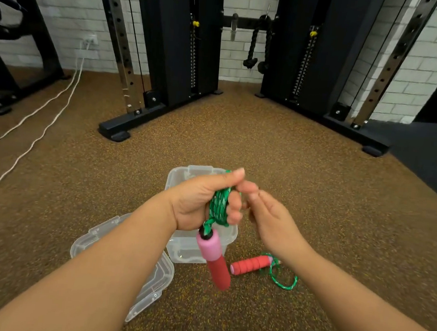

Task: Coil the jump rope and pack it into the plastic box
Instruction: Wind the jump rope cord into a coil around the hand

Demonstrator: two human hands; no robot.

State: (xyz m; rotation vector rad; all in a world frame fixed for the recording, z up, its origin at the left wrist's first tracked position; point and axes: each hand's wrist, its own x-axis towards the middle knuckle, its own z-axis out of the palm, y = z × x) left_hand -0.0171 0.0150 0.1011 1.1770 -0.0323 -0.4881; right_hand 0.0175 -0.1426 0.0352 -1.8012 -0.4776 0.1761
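Jump rope (219,205) mostly coiled, green loops bunched in the left hand (203,203), which grips them closed above the open plastic box (179,243); one pink-red handle (214,257) hangs at 6 o'clock below that fist; right hand (265,217) at 3 o'clock, blurred, fingers loosely curled, can't tell if it pinches cord. Second handle (251,264) and a slack loop lie on the floor at 4 o'clock of the box; lid (124,262) at 7 o'clock; my read: keep wraps tight and even, feed remaining slack in without twisting, then tuck.
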